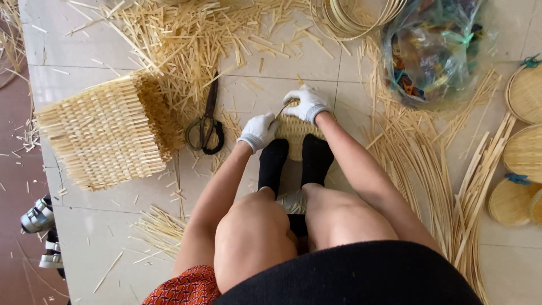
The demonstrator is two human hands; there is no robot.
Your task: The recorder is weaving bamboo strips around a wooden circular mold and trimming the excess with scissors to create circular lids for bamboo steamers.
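Observation:
My left hand [258, 131] in a white glove presses on the near left edge of a small woven bamboo mat [296, 130] lying on the tiled floor. My right hand [307, 103], also gloved, pinches a thin bamboo strip [284, 108] at the mat's far edge. Both feet in black socks [293, 158] stand on the mat's near side and hold it down. My bare knees fill the lower middle of the view.
Black-handled scissors [207, 125] lie left of my hands. A stack of woven mats [107, 133] sits further left. Loose bamboo strips [423, 164] litter the floor. A plastic bag [432, 48] and finished round baskets [522, 152] are at right; sandals [38, 217] lie at left.

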